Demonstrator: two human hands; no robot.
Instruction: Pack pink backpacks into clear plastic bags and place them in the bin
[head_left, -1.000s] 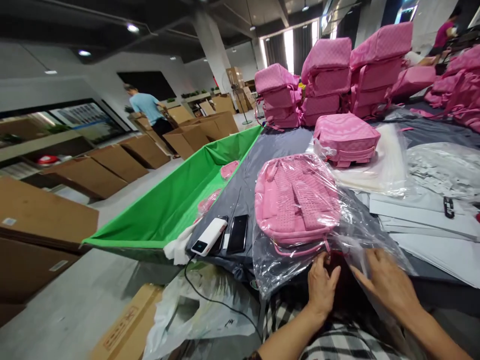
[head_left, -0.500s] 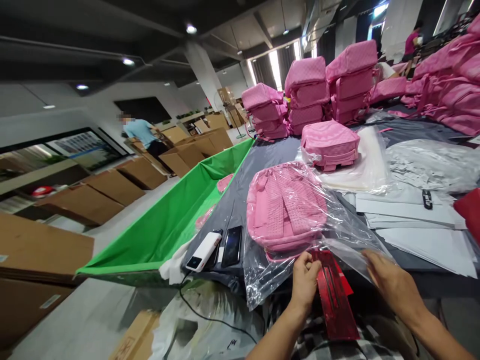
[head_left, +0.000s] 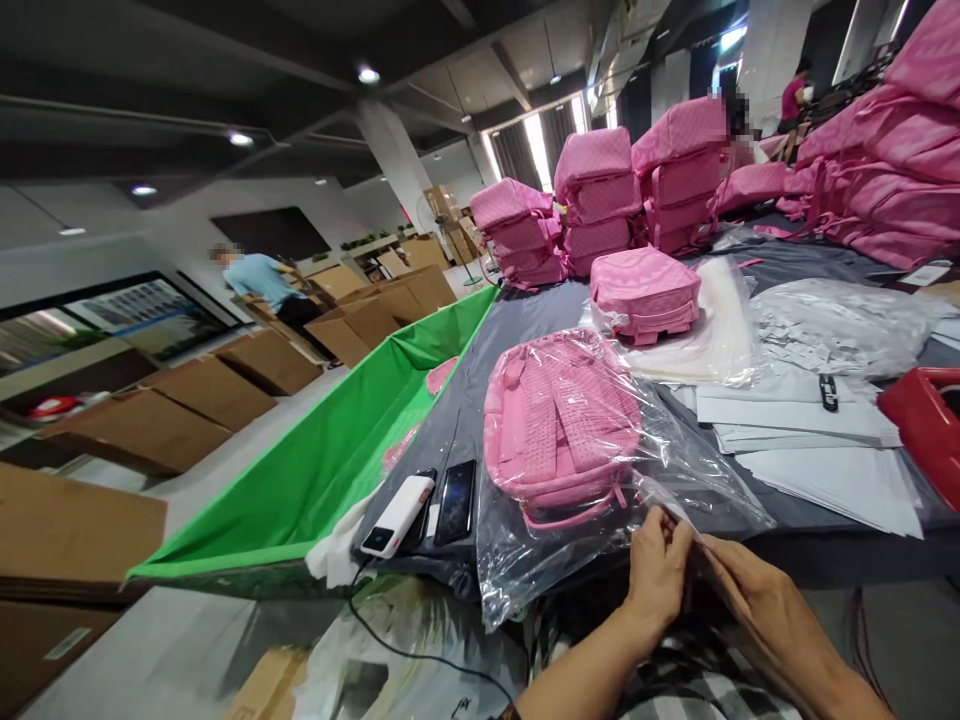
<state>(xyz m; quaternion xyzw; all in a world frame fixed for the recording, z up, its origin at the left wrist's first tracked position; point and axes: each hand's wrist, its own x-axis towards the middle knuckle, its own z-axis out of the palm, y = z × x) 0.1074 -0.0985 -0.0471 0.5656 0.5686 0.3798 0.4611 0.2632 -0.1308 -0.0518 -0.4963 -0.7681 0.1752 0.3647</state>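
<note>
A pink quilted backpack (head_left: 559, 425) lies on its back inside a clear plastic bag (head_left: 525, 570) at the near edge of the grey-covered table (head_left: 469, 440). My left hand (head_left: 658, 570) and my right hand (head_left: 757, 600) are close together, pinching the bag's thin upper edge just below the backpack. The fingers of both hands hide part of that edge. A second pink backpack (head_left: 643, 295) rests farther back on a translucent plastic sheet (head_left: 697, 340).
Stacked pink backpacks (head_left: 596, 190) stand beyond, and a white power bank (head_left: 397, 515) and a black phone (head_left: 455, 502) lie left of the bag. White sheets (head_left: 810, 440) and a red container (head_left: 922, 430) lie right. A green-lined bin (head_left: 315, 480) stands left, past the table edge.
My hands have moved together and now pinch the bag's edge. The red flat piece near my hands is gone from view. The whole scene has tilted and shifted slightly left.
</note>
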